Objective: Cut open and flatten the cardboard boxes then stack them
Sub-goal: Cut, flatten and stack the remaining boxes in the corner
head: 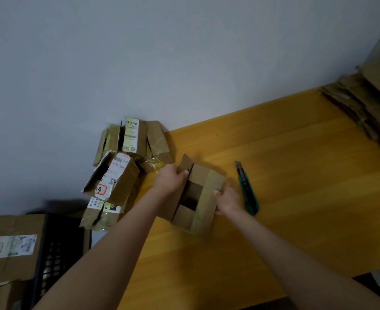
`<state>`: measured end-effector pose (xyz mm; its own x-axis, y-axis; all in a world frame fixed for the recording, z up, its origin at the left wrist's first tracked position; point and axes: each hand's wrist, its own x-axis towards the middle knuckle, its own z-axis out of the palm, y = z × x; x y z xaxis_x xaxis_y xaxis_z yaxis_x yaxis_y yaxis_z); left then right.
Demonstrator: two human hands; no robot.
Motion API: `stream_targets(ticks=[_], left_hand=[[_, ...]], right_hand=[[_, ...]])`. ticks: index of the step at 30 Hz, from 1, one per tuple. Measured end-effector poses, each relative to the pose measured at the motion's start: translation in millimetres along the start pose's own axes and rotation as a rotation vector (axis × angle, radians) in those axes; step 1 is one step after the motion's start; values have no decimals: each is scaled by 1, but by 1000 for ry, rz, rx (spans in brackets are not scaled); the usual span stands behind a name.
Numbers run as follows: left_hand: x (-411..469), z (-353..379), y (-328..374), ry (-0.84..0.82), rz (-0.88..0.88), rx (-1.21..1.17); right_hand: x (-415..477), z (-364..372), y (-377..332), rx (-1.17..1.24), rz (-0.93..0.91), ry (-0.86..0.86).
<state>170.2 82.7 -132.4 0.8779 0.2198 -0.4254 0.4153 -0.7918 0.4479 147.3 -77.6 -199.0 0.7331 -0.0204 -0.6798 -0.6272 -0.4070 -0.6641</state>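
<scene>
Left hand [171, 179]: fingers curled round the raised far-left flap of the open box [201, 198].
Right hand [228, 201]: grips the box's right panel, thumb on top.
Open box: held between both hands at the middle of the surface [296, 153], dark inside showing.
Utility knife [247, 189]: green, lying flat just right of the right hand, untouched.
Taped boxes [122, 171]: labelled pile at the surface's left end, against the wall.
Flattened cardboard [368, 101]: stack at the far right.
Black crate [54, 249]: near left, beside a large labelled box [12, 247].
</scene>
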Motion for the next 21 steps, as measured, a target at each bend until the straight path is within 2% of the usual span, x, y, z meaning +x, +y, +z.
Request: stream_targets(ticks=[2,6,8,11,15,19,21], left_hand=[[-8,-5,10,79,21,-87],[-26,-20,35,206,136,-160],[-33,-34,44,249,170,-188],[-40,-59,47,299,181,-260],[-45,-92,44,202,128,-532],[-56,-107,48,67,125,-792],[-62,-108,54,20,138,-843]], right_hand=[[-7,-4,-11,-118,-96,67],[-25,-24,-49,-369,-135,205],[-30,-39,-65,-415,-213,199],[-38,-60,-81,-155,-397,71],[-51,-92,-87,322,-373,13],[-63,-115,-88,346,-356,-58],[-64,-122,-91,289,-384,57]])
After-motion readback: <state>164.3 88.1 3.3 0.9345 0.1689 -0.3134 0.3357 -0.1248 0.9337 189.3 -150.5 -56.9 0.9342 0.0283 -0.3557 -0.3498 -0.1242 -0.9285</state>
